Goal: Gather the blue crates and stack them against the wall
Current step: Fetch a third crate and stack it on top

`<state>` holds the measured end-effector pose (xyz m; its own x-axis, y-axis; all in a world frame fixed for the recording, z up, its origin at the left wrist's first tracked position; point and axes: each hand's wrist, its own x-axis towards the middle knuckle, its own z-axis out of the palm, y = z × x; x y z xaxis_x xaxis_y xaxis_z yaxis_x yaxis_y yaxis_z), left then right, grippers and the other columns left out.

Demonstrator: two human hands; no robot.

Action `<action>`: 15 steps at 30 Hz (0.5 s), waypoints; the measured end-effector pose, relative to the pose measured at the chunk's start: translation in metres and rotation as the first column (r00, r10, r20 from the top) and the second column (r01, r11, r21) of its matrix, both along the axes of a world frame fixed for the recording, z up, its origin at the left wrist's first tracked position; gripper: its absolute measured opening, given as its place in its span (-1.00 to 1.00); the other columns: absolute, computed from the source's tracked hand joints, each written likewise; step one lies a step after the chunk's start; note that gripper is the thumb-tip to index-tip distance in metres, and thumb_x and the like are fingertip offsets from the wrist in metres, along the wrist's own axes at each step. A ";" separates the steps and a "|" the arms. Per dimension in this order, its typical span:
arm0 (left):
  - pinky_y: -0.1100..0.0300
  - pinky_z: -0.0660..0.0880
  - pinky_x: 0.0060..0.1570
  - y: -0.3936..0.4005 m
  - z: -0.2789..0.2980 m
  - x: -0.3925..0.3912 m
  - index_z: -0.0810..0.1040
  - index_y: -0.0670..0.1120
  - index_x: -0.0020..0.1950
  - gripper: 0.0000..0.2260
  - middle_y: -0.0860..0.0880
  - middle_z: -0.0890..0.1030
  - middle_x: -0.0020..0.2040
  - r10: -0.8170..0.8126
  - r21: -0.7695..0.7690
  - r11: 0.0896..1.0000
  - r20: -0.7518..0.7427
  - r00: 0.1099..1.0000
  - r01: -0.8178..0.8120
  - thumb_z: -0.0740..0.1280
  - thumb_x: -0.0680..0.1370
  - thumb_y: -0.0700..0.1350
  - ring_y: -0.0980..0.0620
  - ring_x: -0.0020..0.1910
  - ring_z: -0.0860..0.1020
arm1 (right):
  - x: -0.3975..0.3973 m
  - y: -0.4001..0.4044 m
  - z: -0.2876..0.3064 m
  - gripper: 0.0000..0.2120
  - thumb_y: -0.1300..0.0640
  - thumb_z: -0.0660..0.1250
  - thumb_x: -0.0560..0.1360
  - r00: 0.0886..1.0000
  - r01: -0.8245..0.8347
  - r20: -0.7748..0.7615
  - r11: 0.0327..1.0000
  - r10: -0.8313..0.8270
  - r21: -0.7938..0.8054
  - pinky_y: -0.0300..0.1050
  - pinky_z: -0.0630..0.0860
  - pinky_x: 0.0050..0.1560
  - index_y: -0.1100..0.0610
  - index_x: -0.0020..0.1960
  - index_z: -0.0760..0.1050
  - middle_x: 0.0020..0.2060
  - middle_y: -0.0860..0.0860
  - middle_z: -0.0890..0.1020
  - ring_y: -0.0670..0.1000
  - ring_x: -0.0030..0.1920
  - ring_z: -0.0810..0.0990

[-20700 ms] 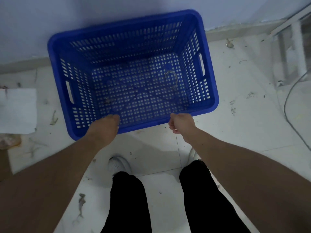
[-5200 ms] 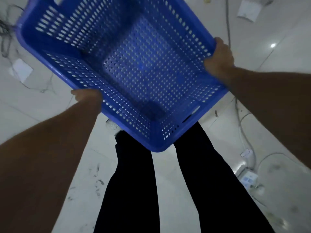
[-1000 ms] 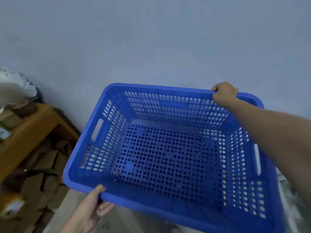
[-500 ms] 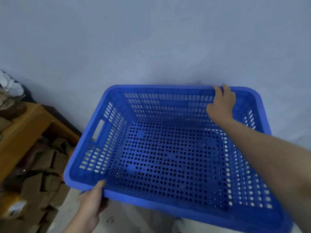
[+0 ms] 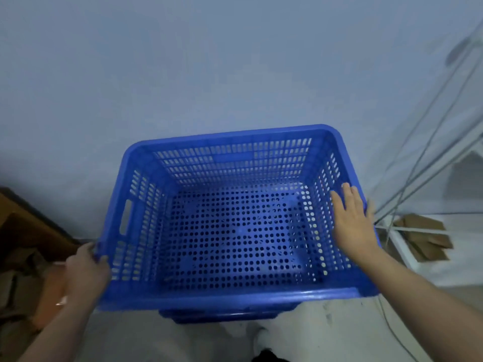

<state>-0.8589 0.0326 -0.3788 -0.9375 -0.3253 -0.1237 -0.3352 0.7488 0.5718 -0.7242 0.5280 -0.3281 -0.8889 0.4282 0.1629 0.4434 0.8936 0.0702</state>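
Observation:
A perforated blue crate [image 5: 230,300] fills the middle of the view, its far side close to the pale wall [image 5: 209,61]. Under its near edge the rim of a second blue crate [image 5: 222,316] shows, so the upper crate sits over it. My left hand [image 5: 85,273] is closed on the upper crate's near left corner. My right hand [image 5: 351,218] lies flat over the right rim with the fingers spread, the thumb outside the wall. The upper crate holds nothing.
A wooden shelf [image 5: 23,226] with cardboard scraps [image 5: 15,280] stands at the left. At the right a white frame [image 5: 407,246], cardboard pieces [image 5: 423,239] and thin cables [image 5: 428,142] crowd the corner. The toe of a shoe [image 5: 264,338] shows on the white floor.
The crate has come down level close to the wall, over another crate. My right hand slid from the far rim to the right rim. My left hand stays at the near left corner.

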 end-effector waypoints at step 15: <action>-0.03 0.44 -0.03 0.017 0.038 -0.024 0.59 -0.32 0.02 -0.81 -0.32 0.64 -0.03 -0.131 0.132 0.981 -0.100 0.986 0.143 0.31 0.51 -0.22 -0.28 -0.01 0.59 | 0.053 0.001 0.016 -0.78 0.19 0.39 0.42 0.695 0.439 -0.087 0.517 -0.714 -0.734 0.15 0.58 -0.10 0.21 -0.02 0.40 -0.07 0.25 0.59 0.26 -0.12 0.58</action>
